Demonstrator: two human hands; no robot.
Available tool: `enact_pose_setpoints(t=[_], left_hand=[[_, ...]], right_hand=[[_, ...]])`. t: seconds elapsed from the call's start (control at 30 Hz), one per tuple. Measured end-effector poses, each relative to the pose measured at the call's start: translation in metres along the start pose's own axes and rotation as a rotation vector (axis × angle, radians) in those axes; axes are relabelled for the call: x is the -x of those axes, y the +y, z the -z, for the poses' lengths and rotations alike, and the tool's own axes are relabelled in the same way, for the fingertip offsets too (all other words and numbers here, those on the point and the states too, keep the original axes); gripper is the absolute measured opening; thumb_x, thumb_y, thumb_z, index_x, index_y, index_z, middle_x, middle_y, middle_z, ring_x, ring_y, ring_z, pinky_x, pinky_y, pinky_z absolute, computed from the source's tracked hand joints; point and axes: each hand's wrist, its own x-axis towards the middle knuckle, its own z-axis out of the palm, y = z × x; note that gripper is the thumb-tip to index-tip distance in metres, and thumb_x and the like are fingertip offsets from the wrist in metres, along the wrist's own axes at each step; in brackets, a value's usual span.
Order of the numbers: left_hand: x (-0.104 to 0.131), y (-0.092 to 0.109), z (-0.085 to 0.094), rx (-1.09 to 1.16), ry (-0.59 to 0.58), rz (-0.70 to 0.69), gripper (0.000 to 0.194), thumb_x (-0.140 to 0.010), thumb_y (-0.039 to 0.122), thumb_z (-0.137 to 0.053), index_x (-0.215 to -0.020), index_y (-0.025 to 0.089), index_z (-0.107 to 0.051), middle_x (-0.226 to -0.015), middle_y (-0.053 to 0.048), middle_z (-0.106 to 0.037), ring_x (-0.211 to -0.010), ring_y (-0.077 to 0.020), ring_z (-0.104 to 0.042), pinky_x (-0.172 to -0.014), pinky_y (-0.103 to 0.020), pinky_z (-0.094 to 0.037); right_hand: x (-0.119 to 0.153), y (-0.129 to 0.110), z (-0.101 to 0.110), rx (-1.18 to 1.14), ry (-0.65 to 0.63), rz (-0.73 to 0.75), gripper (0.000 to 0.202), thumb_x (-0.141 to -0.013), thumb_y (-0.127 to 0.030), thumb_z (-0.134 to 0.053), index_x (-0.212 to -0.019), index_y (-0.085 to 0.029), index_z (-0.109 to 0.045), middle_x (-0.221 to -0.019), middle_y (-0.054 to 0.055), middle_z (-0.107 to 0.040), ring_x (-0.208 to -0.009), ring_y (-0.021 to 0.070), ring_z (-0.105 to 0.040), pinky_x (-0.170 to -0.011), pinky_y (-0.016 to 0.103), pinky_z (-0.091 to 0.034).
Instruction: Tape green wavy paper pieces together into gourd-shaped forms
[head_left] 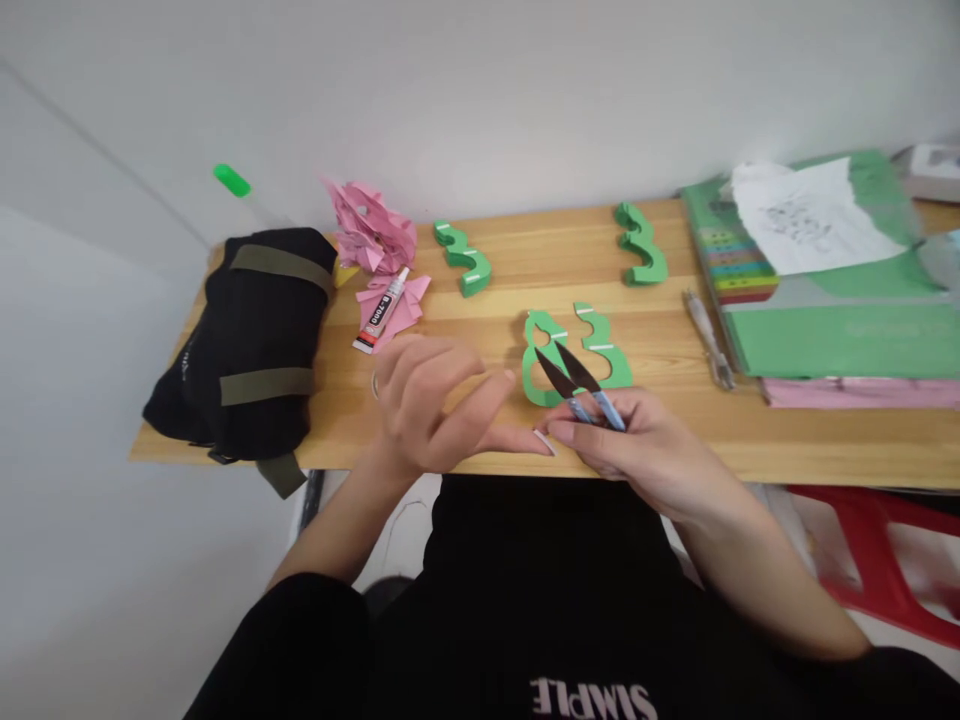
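Note:
My right hand (637, 435) is closed around small thread snips (592, 395) with dark blades and blue handles, the blades pointing up and left. My left hand (435, 405) is in front of it, thumb stretched out and the other fingers bent and apart. A thin white strip (544, 441) lies at the left thumb's tip, close to the right fingertips. Just beyond the snips rest green curved paper cut-outs (611, 368) with white strips on them, partly covered by the blades. Two more green wavy pieces, one left (469, 262) and one right (643, 250), stand farther back.
At left lies a black bag (262, 340) with olive straps. Beside it are crumpled pink paper (373, 225) and a B-7000 glue tube (382, 312). A pen (709, 338) and a green folder (840, 335) under a white sheet (817, 220) lie right. A red stool (877, 550) stands below.

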Motion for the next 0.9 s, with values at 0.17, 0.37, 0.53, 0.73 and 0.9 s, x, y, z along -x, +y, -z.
enact_pose_setpoints(t=[0.17, 0.37, 0.53, 0.73, 0.9], left_hand=[[-0.010, 0.005, 0.007, -0.099, -0.096, -0.129, 0.031, -0.065, 0.052, -0.081, -0.071, 0.027, -0.063, -0.064, 0.001, -0.049, -0.072, -0.0199, -0.055, -0.075, -0.039, -0.038], [-0.009, 0.013, 0.008, -0.146, -0.129, -0.166, 0.029, -0.063, 0.050, -0.082, -0.071, 0.029, -0.063, -0.064, 0.001, -0.050, -0.071, -0.0210, -0.056, -0.074, -0.040, -0.038], [-0.009, 0.010, 0.002, -0.146, -0.136, -0.269, 0.026, -0.068, 0.045, -0.081, -0.070, 0.027, -0.063, -0.071, 0.001, -0.060, -0.067, -0.0180, -0.054, -0.073, -0.039, -0.039], [-0.005, 0.024, -0.014, 0.202, -0.227, -0.015, 0.008, -0.082, 0.024, -0.072, -0.086, 0.020, -0.067, -0.081, -0.002, -0.066, -0.074, -0.0135, -0.060, -0.068, -0.028, -0.046], [-0.005, 0.032, -0.020, 0.580, -0.343, 0.380, 0.004, -0.082, 0.015, -0.065, -0.080, 0.016, -0.068, -0.079, -0.002, -0.065, -0.072, -0.0107, -0.059, -0.071, -0.025, -0.048]], right_hand=[[0.005, -0.003, 0.000, 0.098, 0.090, -0.010, 0.019, -0.067, -0.035, -0.075, -0.071, -0.019, -0.068, -0.054, -0.005, -0.046, -0.050, 0.0063, -0.034, -0.048, 0.023, -0.027], [0.005, -0.003, 0.001, 0.082, 0.032, -0.015, 0.025, -0.065, -0.037, -0.078, -0.070, -0.019, -0.061, -0.053, -0.008, -0.038, -0.049, 0.0058, -0.030, -0.047, 0.023, -0.023], [0.004, 0.001, 0.005, 0.095, -0.001, 0.040, 0.025, -0.072, -0.036, -0.075, -0.071, -0.018, -0.059, -0.055, -0.008, -0.038, -0.050, 0.0050, -0.028, -0.047, 0.023, -0.021], [0.000, 0.007, 0.012, 0.023, 0.101, 0.134, 0.027, -0.072, -0.039, -0.076, -0.073, -0.017, -0.060, -0.057, -0.008, -0.038, -0.048, 0.0038, -0.025, -0.044, 0.023, -0.018], [-0.004, 0.003, 0.012, 0.026, 0.133, 0.167, 0.030, -0.066, -0.041, -0.079, -0.071, -0.017, -0.060, -0.054, -0.010, -0.034, -0.045, 0.0036, -0.022, -0.042, 0.024, -0.015]])
